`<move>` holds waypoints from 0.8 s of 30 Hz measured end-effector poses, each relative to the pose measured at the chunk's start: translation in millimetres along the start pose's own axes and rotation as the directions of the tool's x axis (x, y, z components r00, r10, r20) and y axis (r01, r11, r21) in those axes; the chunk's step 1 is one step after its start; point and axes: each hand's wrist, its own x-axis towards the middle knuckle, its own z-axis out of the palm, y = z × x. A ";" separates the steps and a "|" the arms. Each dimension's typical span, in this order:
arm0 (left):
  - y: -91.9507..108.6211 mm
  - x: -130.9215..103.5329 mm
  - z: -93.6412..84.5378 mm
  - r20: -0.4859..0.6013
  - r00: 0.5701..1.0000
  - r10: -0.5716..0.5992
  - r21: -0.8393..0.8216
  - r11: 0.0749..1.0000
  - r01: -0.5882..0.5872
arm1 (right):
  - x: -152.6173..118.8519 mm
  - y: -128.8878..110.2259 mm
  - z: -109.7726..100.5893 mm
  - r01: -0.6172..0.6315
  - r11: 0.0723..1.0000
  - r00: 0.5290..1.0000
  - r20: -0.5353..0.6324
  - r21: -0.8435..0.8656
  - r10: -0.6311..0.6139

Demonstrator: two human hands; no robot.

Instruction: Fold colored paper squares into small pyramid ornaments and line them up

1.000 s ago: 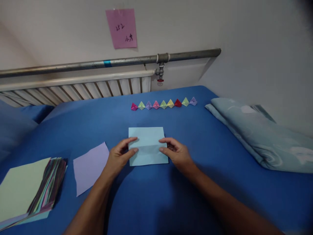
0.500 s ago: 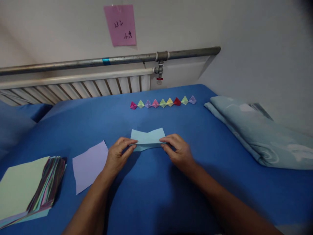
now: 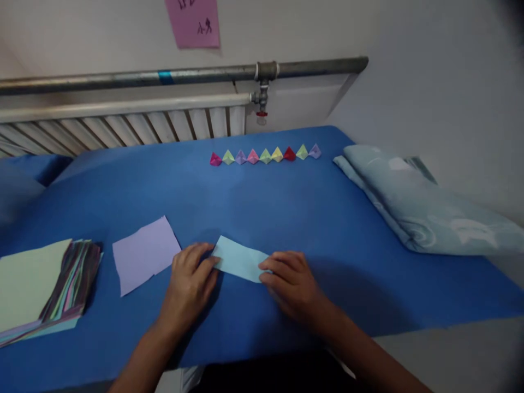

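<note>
In the middle of the frame, I had the left hand (image 3: 191,279) and right hand (image 3: 292,279) pinching the blue paper (image 3: 239,258), one grip at each end. A purple sheet (image 3: 144,255) lay to the left.

Dim light; soft shadows on blue sheet (image 3: 270,202); top-right corner dark.

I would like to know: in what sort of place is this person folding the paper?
Probably a bedroom or dormitory room: there is a white radiator along the wall, a folded, patterned blanket, and a wide, bed-like surface covered in blue cloth.
</note>
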 end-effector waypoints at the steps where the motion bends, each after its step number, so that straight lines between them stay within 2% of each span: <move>1: 10.0 -8.9 -1.7 0.023 1.000 0.000 -0.016 1.000 0.000 | -6.2 -7.7 0.7 -0.005 1.000 1.000 0.018 0.027 0.004; 5: 45.8 -26.4 -3.5 0.070 0.997 0.041 -0.141 0.990 -0.031 | -18.0 -25.5 1.2 0.012 0.995 0.995 0.102 0.104 -0.023; 8: 57.5 -27.0 -0.7 0.103 0.992 0.069 -0.210 0.977 -0.046 | -20.2 -25.9 -1.2 0.028 0.993 0.986 0.157 0.118 -0.047; 13: 57.9 -27.2 1.4 0.117 0.992 0.039 -0.209 0.978 -0.013 | -26.0 -19.9 -6.4 -0.142 0.990 0.969 0.202 -0.005 0.140; 15: 57.9 -27.6 0.9 0.134 0.990 0.032 -0.196 0.981 -0.006 | -28.1 -18.9 -7.6 -0.169 0.985 0.963 0.206 -0.030 0.172; 19: 59.9 -26.8 1.0 0.149 0.989 0.016 -0.171 0.985 0.010 | -29.0 -18.7 -7.7 -0.220 0.975 0.953 0.211 -0.014 0.218; 24: 61.1 -25.7 3.7 0.134 0.990 -0.052 -0.171 0.982 0.075 | -28.4 -15.4 -7.5 -0.358 0.931 0.922 0.187 0.069 0.340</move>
